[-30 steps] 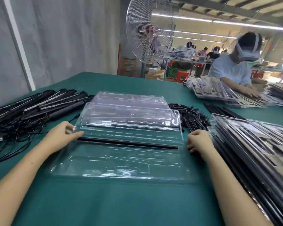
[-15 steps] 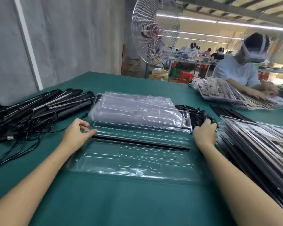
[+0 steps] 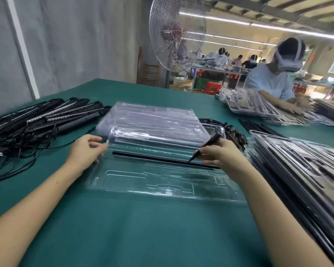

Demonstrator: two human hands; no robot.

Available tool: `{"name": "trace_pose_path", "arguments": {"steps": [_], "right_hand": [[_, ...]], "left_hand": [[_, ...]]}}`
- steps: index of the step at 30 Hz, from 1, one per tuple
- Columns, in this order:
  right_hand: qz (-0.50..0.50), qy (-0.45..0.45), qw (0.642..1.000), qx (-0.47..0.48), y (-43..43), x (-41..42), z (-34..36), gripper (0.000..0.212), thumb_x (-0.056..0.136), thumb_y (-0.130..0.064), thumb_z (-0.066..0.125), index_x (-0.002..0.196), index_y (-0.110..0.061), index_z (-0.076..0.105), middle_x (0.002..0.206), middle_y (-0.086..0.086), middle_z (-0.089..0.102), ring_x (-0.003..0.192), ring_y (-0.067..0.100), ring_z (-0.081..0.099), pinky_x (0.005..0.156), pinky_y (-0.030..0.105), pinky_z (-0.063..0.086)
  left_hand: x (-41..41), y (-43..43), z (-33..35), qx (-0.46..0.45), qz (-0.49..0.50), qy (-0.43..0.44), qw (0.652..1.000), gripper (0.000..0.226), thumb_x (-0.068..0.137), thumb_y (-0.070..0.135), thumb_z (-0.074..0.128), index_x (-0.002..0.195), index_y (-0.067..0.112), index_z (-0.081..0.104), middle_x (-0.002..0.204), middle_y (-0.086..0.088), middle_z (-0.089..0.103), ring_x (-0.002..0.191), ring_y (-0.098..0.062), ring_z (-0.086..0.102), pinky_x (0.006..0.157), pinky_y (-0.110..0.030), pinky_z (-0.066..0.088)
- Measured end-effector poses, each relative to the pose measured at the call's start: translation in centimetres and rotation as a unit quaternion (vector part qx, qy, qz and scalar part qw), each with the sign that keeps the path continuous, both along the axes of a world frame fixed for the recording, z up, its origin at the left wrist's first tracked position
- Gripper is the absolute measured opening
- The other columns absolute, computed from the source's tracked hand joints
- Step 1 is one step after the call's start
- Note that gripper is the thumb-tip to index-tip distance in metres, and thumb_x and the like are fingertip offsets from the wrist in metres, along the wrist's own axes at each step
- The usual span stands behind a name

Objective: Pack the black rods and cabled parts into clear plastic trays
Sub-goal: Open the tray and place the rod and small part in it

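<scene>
A clear plastic tray (image 3: 162, 182) lies open on the green table in front of me, with one long black rod (image 3: 158, 158) seated in its upper groove. My left hand (image 3: 85, 149) rests at the tray's left end, fingers spread and holding nothing. My right hand (image 3: 218, 153) hovers over the tray's right end, pinching a short black part (image 3: 208, 146) that slants down toward the rod. Behind the tray sits a stack of empty clear trays (image 3: 152, 122). Black rods with cables (image 3: 37, 122) are piled at the left.
A heap of small black parts (image 3: 233, 132) lies right of the tray stack. Packed trays (image 3: 301, 170) are stacked along the right edge. Loose black rods (image 3: 258, 126) lie beyond them. Another person (image 3: 272, 81) works across the table; a standing fan (image 3: 175, 33) is behind.
My right hand reached into the heap of small black parts, then came back over the tray holding one short black part. My left hand stayed at the tray's left end.
</scene>
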State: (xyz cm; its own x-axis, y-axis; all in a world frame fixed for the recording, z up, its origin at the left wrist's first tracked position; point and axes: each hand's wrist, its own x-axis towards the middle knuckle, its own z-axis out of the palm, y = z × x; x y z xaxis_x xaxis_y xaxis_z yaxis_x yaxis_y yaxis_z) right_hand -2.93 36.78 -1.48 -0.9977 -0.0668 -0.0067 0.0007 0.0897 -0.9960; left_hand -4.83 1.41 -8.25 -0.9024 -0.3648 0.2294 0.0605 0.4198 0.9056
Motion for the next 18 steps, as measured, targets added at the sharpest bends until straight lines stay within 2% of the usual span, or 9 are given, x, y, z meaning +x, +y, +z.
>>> {"name": "trace_pose_path", "arguments": {"steps": [2, 5, 7, 9, 13, 16, 18], "right_hand": [[0.041, -0.013, 0.998, 0.04, -0.4, 1.0, -0.3, 0.011, 0.079, 0.013, 0.063, 0.082, 0.003, 0.058, 0.075, 0.015, 0.066, 0.063, 0.02, 0.069, 0.057, 0.024, 0.057], [0.059, -0.019, 0.996, 0.07, -1.0, 1.7, -1.1, 0.015, 0.075, 0.017, 0.064, 0.076, 0.003, 0.06, 0.072, 0.019, 0.064, 0.059, 0.021, 0.066, 0.057, 0.024, 0.057], [0.062, -0.028, 0.994, 0.08, -1.1, 1.9, -1.4, 0.017, 0.073, 0.017, 0.066, 0.08, 0.002, 0.061, 0.073, 0.017, 0.064, 0.061, 0.022, 0.064, 0.059, 0.024, 0.057], [0.087, -0.052, 0.991, 0.086, -1.0, 1.9, -1.5, 0.019, 0.074, 0.013, 0.069, 0.086, 0.0, 0.062, 0.076, 0.014, 0.065, 0.063, 0.019, 0.063, 0.061, 0.022, 0.057], [0.119, -0.09, 0.979, 0.141, 0.1, 2.1, -0.8, 0.019, 0.077, -0.012, 0.076, 0.093, -0.007, 0.068, 0.073, 0.0, 0.064, 0.06, 0.009, 0.055, 0.052, 0.016, 0.047], [0.082, -0.076, 0.966, 0.233, 1.2, 2.3, 0.2, 0.027, 0.074, -0.034, 0.077, 0.094, -0.016, 0.071, 0.081, -0.003, 0.067, 0.064, 0.01, 0.052, 0.048, 0.018, 0.042], [0.04, -0.051, 0.948, 0.312, 1.8, 2.3, 0.4, 0.035, 0.074, -0.041, 0.075, 0.098, -0.017, 0.068, 0.089, -0.002, 0.069, 0.064, 0.01, 0.055, 0.045, 0.017, 0.041]], "left_hand": [[0.0, -0.1, 0.0, 0.038, -0.015, -0.012, 0.999, 0.021, 0.086, 0.005, 0.065, 0.105, 0.006, 0.055, 0.077, -0.007, 0.063, 0.062, -0.02, 0.06, 0.041, -0.021, 0.047], [0.1, -0.1, 0.1, 0.03, -0.019, -0.024, 0.999, 0.016, 0.086, 0.0, 0.062, 0.099, 0.007, 0.056, 0.077, -0.009, 0.063, 0.065, -0.022, 0.061, 0.04, -0.02, 0.049], [0.2, -0.1, 0.2, 0.024, -0.017, -0.028, 0.999, 0.012, 0.087, -0.001, 0.06, 0.092, 0.009, 0.057, 0.074, -0.01, 0.063, 0.064, -0.025, 0.061, 0.039, -0.02, 0.049], [0.3, -0.1, 0.2, 0.017, -0.017, -0.033, 0.999, 0.015, 0.087, -0.003, 0.058, 0.084, 0.012, 0.057, 0.072, -0.011, 0.063, 0.063, -0.029, 0.06, 0.044, -0.026, 0.051], [0.4, -0.1, 0.4, 0.008, -0.025, -0.038, 0.999, 0.017, 0.088, -0.003, 0.058, 0.08, 0.012, 0.059, 0.073, -0.013, 0.063, 0.063, -0.029, 0.061, 0.045, -0.028, 0.052], [0.4, -0.1, 0.4, 0.002, -0.028, -0.04, 0.999, 0.017, 0.088, -0.004, 0.057, 0.08, 0.011, 0.06, 0.072, -0.012, 0.064, 0.064, -0.03, 0.061, 0.051, -0.031, 0.051], [0.4, -0.1, 0.4, -0.001, -0.029, -0.042, 0.999, 0.019, 0.088, -0.004, 0.056, 0.078, 0.011, 0.06, 0.071, -0.011, 0.064, 0.063, -0.029, 0.061, 0.048, -0.028, 0.051]]}}
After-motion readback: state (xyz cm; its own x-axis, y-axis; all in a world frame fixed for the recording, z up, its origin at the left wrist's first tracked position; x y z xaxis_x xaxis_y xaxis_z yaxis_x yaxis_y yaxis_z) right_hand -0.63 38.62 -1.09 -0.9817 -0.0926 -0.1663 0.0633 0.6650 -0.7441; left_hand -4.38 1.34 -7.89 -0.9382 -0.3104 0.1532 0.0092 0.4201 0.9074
